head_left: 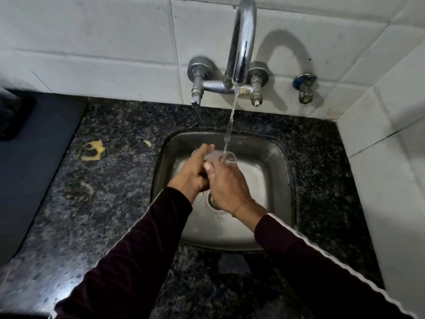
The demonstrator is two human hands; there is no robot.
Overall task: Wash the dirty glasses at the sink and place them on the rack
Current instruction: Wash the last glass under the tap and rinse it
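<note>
Glass [224, 158]: over the sink [279, 180], under the tap [243, 40] stream, held between both grips. Left hand [192, 173] curls round its near end; right hand [226, 185] wraps its side. Yellow scrap [93, 150]: on the counter [110, 192], well left of the left hand.

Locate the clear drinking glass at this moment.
In the head view, the clear drinking glass is over the steel sink, centre frame, held by both the left hand and right hand under the tap's water stream.

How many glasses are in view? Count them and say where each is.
1. A clear glass is held over the sink under the running water, gripped by the left hand and right hand. Others may be hidden behind the hands.
</note>
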